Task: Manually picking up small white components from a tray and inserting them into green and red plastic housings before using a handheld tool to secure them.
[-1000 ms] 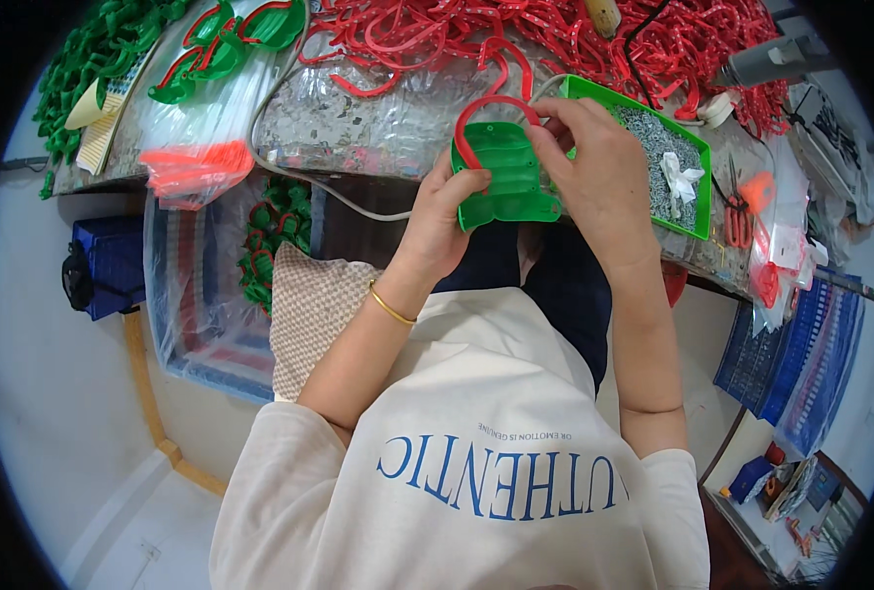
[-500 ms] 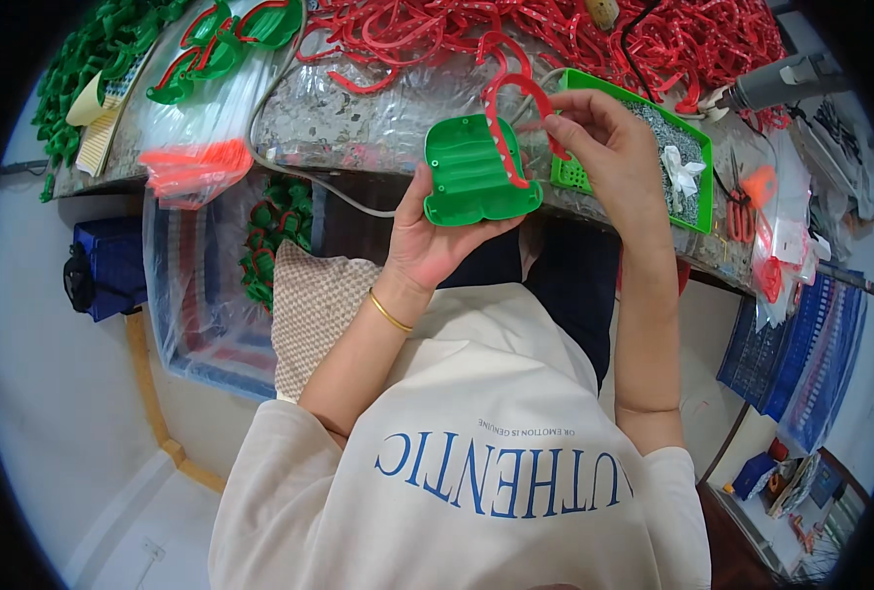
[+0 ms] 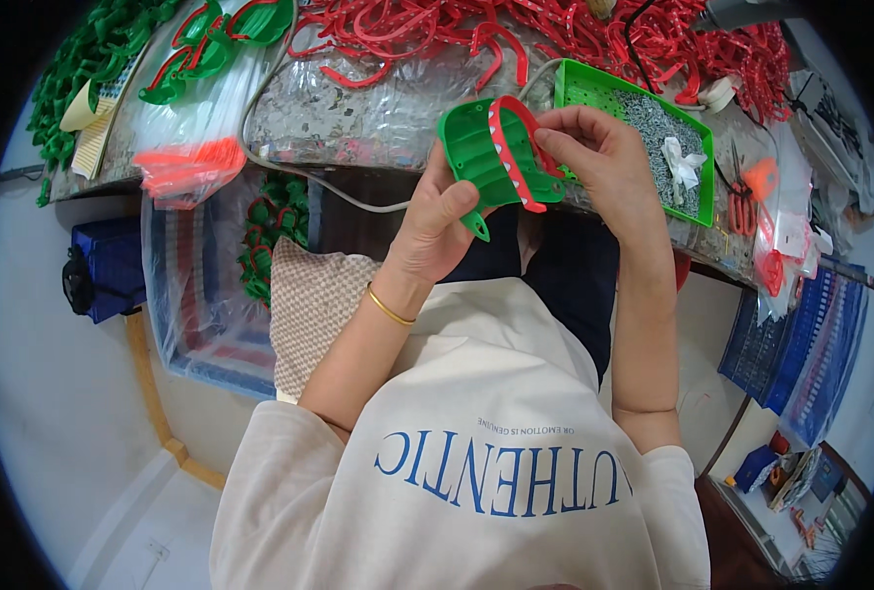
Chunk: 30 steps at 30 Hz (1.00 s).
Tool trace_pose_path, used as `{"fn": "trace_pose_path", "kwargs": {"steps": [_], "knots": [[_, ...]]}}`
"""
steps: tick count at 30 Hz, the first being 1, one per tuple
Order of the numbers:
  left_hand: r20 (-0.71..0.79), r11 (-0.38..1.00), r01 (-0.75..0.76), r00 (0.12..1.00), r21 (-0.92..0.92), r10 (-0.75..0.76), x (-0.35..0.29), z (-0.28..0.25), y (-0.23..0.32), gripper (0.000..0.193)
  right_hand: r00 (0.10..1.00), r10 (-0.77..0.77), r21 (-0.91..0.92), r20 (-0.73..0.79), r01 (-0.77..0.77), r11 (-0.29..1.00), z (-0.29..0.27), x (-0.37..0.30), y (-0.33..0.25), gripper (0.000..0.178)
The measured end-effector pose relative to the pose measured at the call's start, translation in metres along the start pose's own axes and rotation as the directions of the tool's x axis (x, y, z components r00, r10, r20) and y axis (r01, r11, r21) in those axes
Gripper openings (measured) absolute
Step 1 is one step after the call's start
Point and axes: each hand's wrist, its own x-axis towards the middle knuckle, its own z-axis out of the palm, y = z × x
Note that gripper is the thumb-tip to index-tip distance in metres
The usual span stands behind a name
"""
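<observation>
My left hand (image 3: 437, 224) grips a green plastic shell (image 3: 468, 147) by its left side, thumb on the near edge, its hollow ribbed inside showing. A red curved strip (image 3: 508, 162) with white tooth-like marks arches across the shell's right part. The fingers of my right hand (image 3: 606, 162) pinch the strip's right side; their tips are partly hidden. Whether the strip is seated in the shell, I cannot tell. Beyond my hands, loose strips of the same kind lie in a big red pile (image 3: 427, 34).
A green tray (image 3: 704, 197) of small grey metal pieces holds white crumpled paper (image 3: 683, 162). Pliers (image 3: 741, 208) lie beside it. A grey cable (image 3: 349, 205) hangs over the table edge. Clear bags (image 3: 191, 167), green-and-red parts (image 3: 211, 51) and a plastic-lined bin (image 3: 196, 344) are at left.
My left hand has turned the green shell, tilting it to the right. The red strip has come down across the shell, with my right hand slightly lower on it.
</observation>
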Motion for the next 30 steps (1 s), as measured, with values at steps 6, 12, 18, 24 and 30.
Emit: {"fn": "trace_pose_path", "kwargs": {"steps": [6, 12, 18, 24, 30], "knots": [[-0.027, 0.992, -0.041, 0.999, 0.12, 0.045, 0.002, 0.0, -0.002, 0.099, 1.0, -0.009, -0.066, -0.008, 0.008, 0.998, -0.002, 0.001, -0.006, 0.016], [-0.03, 0.998, -0.027, 0.999, 0.061, 0.029, 0.003, 0.005, -0.004, 0.101, 0.999, 0.002, -0.006, -0.049, -0.002, 1.0, 0.007, -0.001, 0.008, 0.017], [-0.03, 0.998, -0.033, 0.999, 0.061, 0.035, 0.001, 0.007, -0.004, 0.102, 0.996, 0.019, 0.025, -0.084, -0.017, 1.0, 0.009, -0.003, 0.014, 0.018], [-0.037, 0.997, -0.033, 0.999, 0.068, 0.036, -0.001, 0.007, -0.005, 0.102, 0.994, 0.018, -0.024, -0.109, -0.021, 0.999, 0.012, -0.005, 0.015, 0.017], [-0.063, 0.995, -0.026, 0.997, 0.093, 0.032, -0.001, 0.003, -0.011, 0.099, 0.976, -0.028, -0.197, -0.216, -0.015, 0.98, 0.02, -0.01, 0.016, 0.014]]}}
